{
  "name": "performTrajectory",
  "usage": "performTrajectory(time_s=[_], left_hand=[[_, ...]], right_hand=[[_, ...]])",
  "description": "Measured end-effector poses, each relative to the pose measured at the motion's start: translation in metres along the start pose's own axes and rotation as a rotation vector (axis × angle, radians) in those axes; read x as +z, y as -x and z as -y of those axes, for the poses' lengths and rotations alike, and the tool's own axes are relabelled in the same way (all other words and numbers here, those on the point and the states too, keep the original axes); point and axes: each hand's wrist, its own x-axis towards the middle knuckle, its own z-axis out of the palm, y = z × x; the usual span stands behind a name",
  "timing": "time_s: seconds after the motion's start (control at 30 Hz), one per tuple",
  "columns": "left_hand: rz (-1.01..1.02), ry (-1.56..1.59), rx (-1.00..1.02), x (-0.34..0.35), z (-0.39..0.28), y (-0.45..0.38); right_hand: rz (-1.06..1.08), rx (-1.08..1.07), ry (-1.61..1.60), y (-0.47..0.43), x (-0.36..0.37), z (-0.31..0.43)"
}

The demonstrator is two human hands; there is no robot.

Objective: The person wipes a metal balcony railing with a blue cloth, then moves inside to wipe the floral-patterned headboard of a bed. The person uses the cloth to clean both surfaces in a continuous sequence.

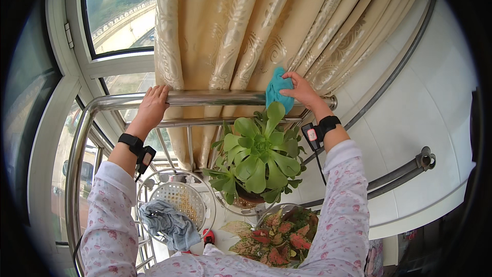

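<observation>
A polished metal railing [215, 98] runs across in front of me, before a beige patterned curtain [238, 38]. My left hand [154, 103] rests on top of the rail towards its left end, fingers over the tube, no cloth under it that I can see. Near the right end, a turquoise cloth [279, 89] is draped over the rail. My right hand [298, 89] pinches this cloth between thumb and fingers. Just below the cloth, a large green succulent [261, 154] in a brown pot reaches up to the rail, its top leaf overlapping the cloth's lower edge.
A grey-blue cloth [171, 225] lies on a round perforated stand [180, 200] at lower left. A red-leaved potted plant [280, 234] stands below the succulent. Window frames [119, 65] flank the left; dark pipes [399, 173] run along the white tiled wall [419, 115] at right.
</observation>
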Motion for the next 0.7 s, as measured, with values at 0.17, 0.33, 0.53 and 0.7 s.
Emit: performTrajectory(time_s=[0.17, 0.33, 0.53, 0.7], left_hand=[[-0.031, 0.094, 0.033, -0.011, 0.002, 0.002], [0.000, 0.202, 0.030, -0.013, 0.006, -0.002], [0.004, 0.229, 0.020, -0.011, 0.010, -0.002], [-0.016, 0.262, 0.006, -0.011, 0.009, -0.001]], right_hand=[[0.171, -0.129, 0.674, -0.021, 0.004, -0.038], [0.245, -0.361, 0.919, -0.027, -0.003, -0.033], [0.528, -0.131, 0.989, -0.071, 0.025, 0.027], [0.751, -0.086, 0.981, -0.111, 0.092, 0.089]])
